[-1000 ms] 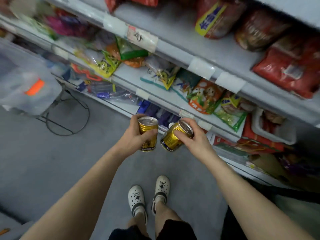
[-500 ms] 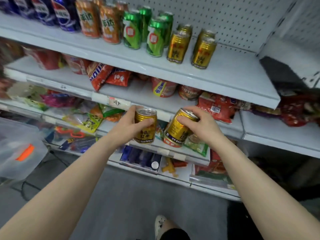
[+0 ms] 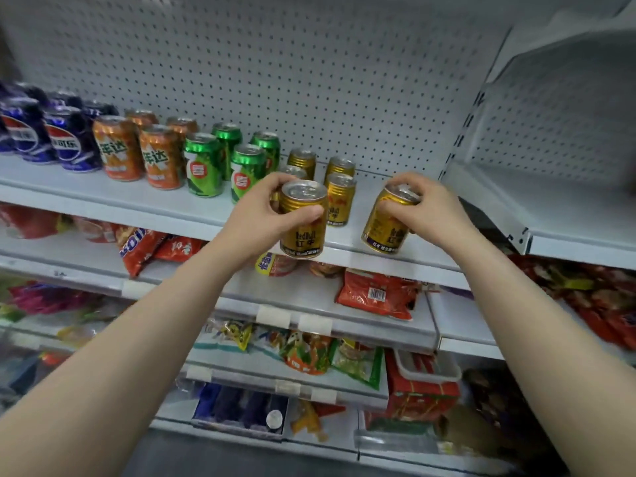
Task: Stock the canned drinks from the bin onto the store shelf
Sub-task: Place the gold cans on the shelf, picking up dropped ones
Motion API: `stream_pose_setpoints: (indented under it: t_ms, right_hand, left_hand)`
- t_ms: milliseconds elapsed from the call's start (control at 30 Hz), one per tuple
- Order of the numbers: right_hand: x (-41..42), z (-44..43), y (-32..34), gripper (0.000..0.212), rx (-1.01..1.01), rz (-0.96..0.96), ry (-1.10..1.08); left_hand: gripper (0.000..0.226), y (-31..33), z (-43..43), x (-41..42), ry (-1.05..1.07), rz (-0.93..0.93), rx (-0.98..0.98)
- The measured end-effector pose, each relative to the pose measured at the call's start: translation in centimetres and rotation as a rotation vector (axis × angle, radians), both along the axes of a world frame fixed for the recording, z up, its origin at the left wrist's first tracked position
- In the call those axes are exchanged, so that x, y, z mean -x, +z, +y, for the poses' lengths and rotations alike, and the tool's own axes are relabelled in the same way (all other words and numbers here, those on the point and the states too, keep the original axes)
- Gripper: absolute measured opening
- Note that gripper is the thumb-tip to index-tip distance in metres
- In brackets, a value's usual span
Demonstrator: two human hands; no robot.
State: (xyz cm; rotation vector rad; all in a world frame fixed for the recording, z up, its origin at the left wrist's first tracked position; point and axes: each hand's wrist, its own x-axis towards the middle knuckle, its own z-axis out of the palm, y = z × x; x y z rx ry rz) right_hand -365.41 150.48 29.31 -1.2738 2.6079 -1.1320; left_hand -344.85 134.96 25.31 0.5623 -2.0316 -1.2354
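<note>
My left hand (image 3: 256,215) grips a gold can (image 3: 303,232) upright, just in front of the top shelf's (image 3: 144,208) front edge. My right hand (image 3: 426,210) holds a second gold can (image 3: 383,225) by its top, tilted, with its base at the shelf surface near the front edge. Several gold cans (image 3: 339,197) stand on the shelf behind my hands, partly hidden by the left hand. The bin is out of view.
Green cans (image 3: 203,165), orange cans (image 3: 117,148) and blue cola cans (image 3: 67,139) line the shelf to the left. A white pegboard (image 3: 309,80) backs it. Bare shelf lies right of the gold cans. Snack bags (image 3: 377,294) fill the lower shelves.
The view has swung up from the floor to the top shelf. Both hands have risen with their gold cans to the shelf's front edge; the right can now reaches the shelf surface.
</note>
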Motion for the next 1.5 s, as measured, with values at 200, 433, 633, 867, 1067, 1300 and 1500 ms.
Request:
stream_pose_setpoints:
  t_ms: [200,433,633,867,1067,1300,1500]
  right_hand:
    - [5.3,-4.0,-1.1,0.045,-0.13,0.111,-0.083]
    - [10.2,-9.0,-3.3,0.05,-0.12,0.165,-0.103]
    - [14.0,-12.2,-3.8,0.048,-0.138,0.211,-0.091]
    - [15.4,-13.5,-4.1,0.061,-0.209,0.22,-0.092]
    - [12.4,-8.1,-2.7,0.066,-0.061,0.305,0.116]
    - [6.9,-1.9,-2.0,0.084,-0.028,-0.085,0.474]
    - [8.0,-2.1,-3.3,0.071,0.03,-0.045,0.261]
  left_hand:
    - [0.06,1.3,-1.4,4.3,0.039,0.029,0.008]
    - [0.07,1.2,-3.1,6.8,0.046,0.003,0.015]
    - [0.064,1.2,-3.9,8.1,0.066,-0.02,0.012]
    - [0.059,1.1,-4.2,8.7,0.055,-0.032,0.004]
    - [0.05,1.1,-2.8,9.8,-0.002,-0.06,0.067]
    - [0.067,0.9,-0.3,13.4,0.018,-0.106,0.384]
    - [0.077,0.1,-0.6,14.9,0.076,-0.214,0.715]
